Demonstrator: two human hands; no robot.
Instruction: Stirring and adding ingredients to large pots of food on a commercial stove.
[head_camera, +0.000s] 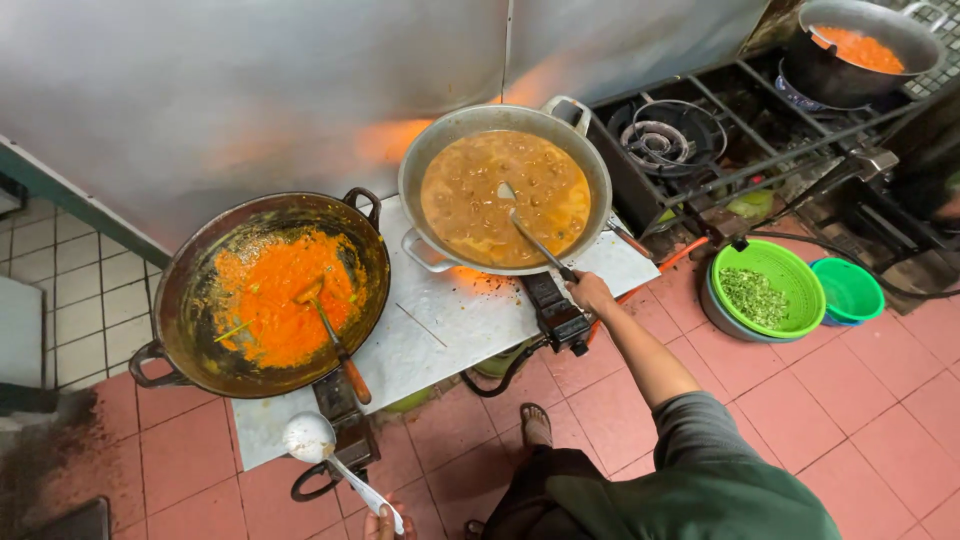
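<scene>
My right hand (590, 292) grips the handle of a metal spatula (530, 232) whose blade sits in brown gravy inside a silver wok (590, 160) on a low burner. At the bottom edge, my left hand (385, 522) holds a white ladle (310, 437) just above the front corner of the white stove top (450, 325). Left of the silver wok stands a dark wok (180, 290) of orange paste. A wooden-handled spatula (335, 335) rests in it, with neither hand touching it.
A lime green bowl of chopped greens (765, 290) and a smaller green bowl (850, 290) sit on the red tile floor at right. Behind them is an unlit burner (665, 135) and a dark pot of orange sauce (850, 50). A steel wall backs the stoves.
</scene>
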